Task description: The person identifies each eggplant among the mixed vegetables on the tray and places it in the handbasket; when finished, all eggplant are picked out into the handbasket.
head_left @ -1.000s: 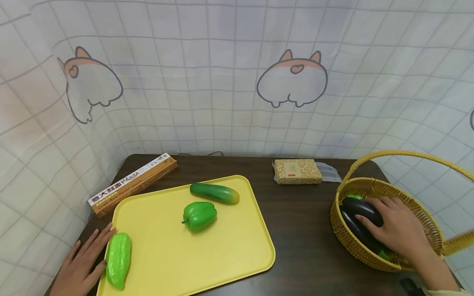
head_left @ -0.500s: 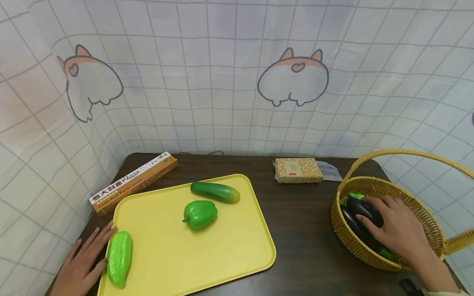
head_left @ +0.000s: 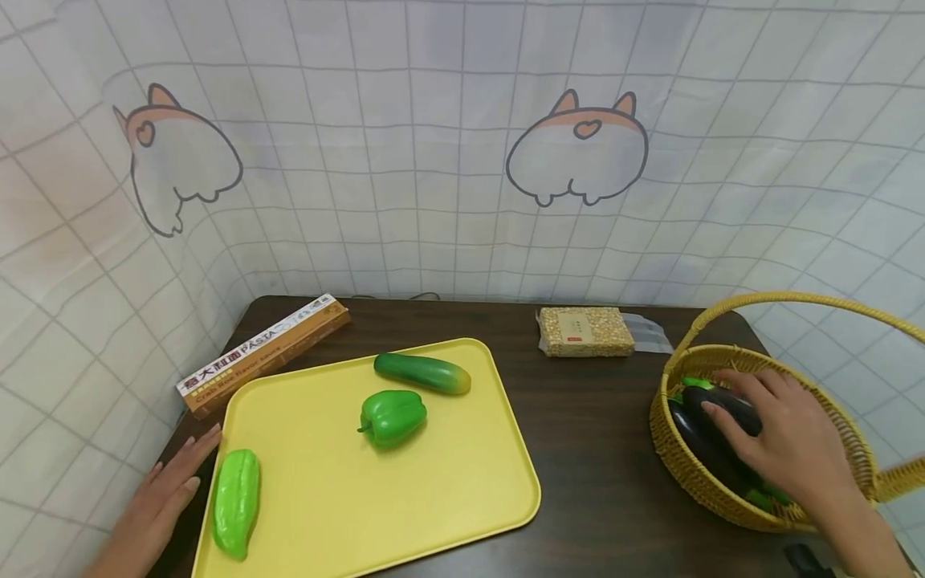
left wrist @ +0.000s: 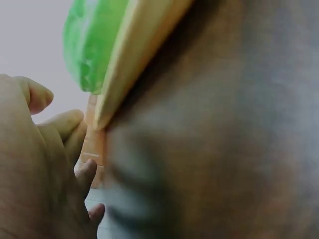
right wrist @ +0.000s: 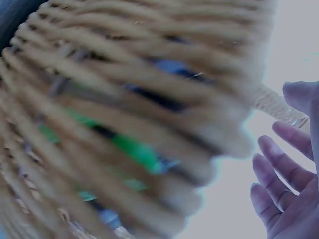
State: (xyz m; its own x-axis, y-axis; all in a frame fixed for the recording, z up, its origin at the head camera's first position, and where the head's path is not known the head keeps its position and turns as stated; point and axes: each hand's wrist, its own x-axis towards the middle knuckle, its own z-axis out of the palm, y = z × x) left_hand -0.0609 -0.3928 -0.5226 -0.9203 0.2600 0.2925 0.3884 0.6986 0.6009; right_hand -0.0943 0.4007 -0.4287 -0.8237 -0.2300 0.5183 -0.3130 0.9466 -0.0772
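In the head view my right hand point(head_left: 791, 437) is over the wicker basket point(head_left: 668, 466), just at the upper of two dark eggplants point(head_left: 733, 408). In the right wrist view its fingers point(right wrist: 286, 177) are spread and loosely bent, with nothing seen between them; the basket's weave fills much of that view. My left hand point(head_left: 155, 502) is beside the left edge of the yellow tray point(head_left: 361, 514), fingers extended. A light-green ribbed vegetable point(head_left: 236, 502) lies on the tray near it. Also on the tray are a green bell pepper point(head_left: 393, 417) and a zucchini point(head_left: 422, 373).
A pasta box point(head_left: 263, 353) lies slanted behind the tray's left corner. Toward the back right is a vacuum pack of pale grains point(head_left: 585, 331). The basket's tall handle point(head_left: 795, 297) arches over it. A gridded curtain point(head_left: 462, 201) hangs behind the dark table point(head_left: 592, 449).
My left hand has lifted off the tray's edge and turned more on its side. My right hand has shifted slightly up and to the right over the eggplants. The tray's vegetables stay put.
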